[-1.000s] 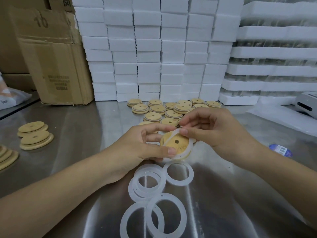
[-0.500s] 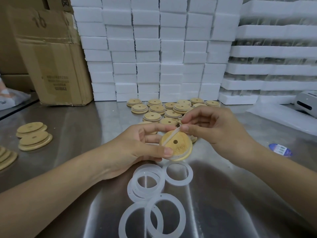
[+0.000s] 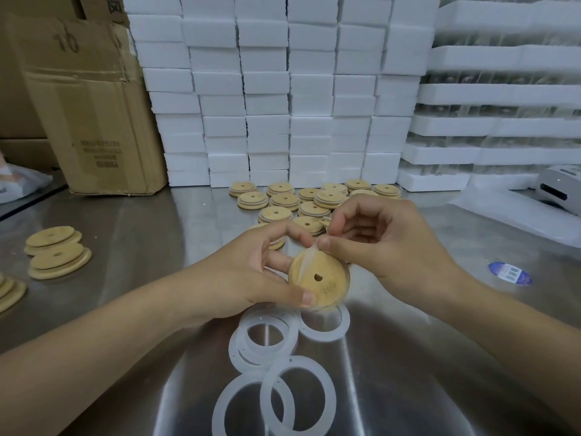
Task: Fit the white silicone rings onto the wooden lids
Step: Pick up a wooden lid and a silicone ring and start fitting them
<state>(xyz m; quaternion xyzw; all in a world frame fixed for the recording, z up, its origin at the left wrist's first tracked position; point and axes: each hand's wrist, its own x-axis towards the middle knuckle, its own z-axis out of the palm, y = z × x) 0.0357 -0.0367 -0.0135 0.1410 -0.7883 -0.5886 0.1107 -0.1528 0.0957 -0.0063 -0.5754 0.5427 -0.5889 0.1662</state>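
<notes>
While the left hand (image 3: 251,272) grips the wooden lid (image 3: 327,284) by its rim just above the surface (image 3: 408,372), the right hand (image 3: 386,247) pinches the white silicone ring (image 3: 305,264) at the lid's upper edge, one strand crossing the face. The stretching step looks half done. Next, that strand likely needs pulling over the far rim. Compared with a second ago, less ring shows round the lower edge.

We can't read the stamp on the wooden lid (image 3: 327,287); its silicone ring (image 3: 306,262) is blurred, mostly behind the lid. Bottom rings (image 3: 297,362) cut by frame edge, left lid stack (image 3: 9,291) too. Blue sticker (image 3: 511,273) text illegible.
</notes>
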